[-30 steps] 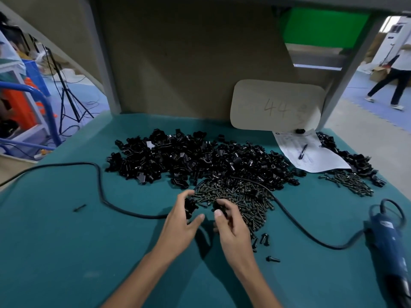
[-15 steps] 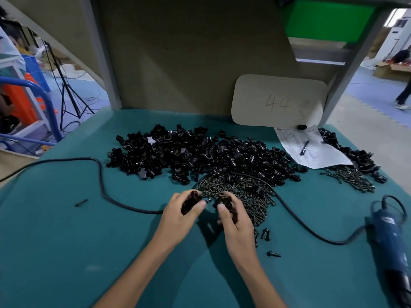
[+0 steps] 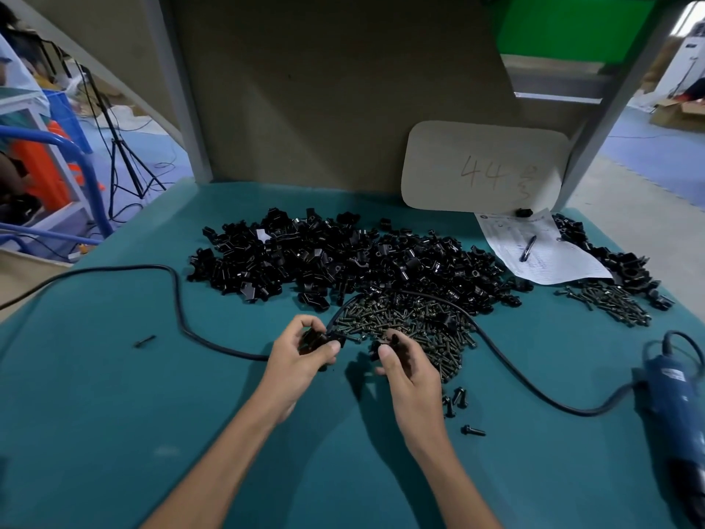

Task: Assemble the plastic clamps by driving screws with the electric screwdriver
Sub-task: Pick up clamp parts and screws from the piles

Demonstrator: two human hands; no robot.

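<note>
A wide heap of black plastic clamp parts [image 3: 343, 261] lies across the middle of the green table [image 3: 95, 414]. In front of it sits a pile of dark screws [image 3: 412, 322]. My left hand [image 3: 301, 357] grips a black clamp part [image 3: 316, 339] at the near edge of the screw pile. My right hand [image 3: 404, 368] pinches another small black part [image 3: 381, 343] between thumb and fingers, a short gap from the left hand. The blue electric screwdriver [image 3: 683, 406] lies at the table's right edge, untouched, and its black cord [image 3: 515, 376] runs under the screw pile.
A second black cord [image 3: 179, 299] loops across the left of the table. A paper sheet with a pen [image 3: 534, 250] and a card marked 44 [image 3: 484, 169] stand at the back right. More clamps and screws [image 3: 610, 295] lie far right. Loose screws [image 3: 457, 402] sit near my right wrist.
Both hands have lifted slightly from the screw pile and now each holds a black part; the gap between them stays small. The camera has tilted a little.
</note>
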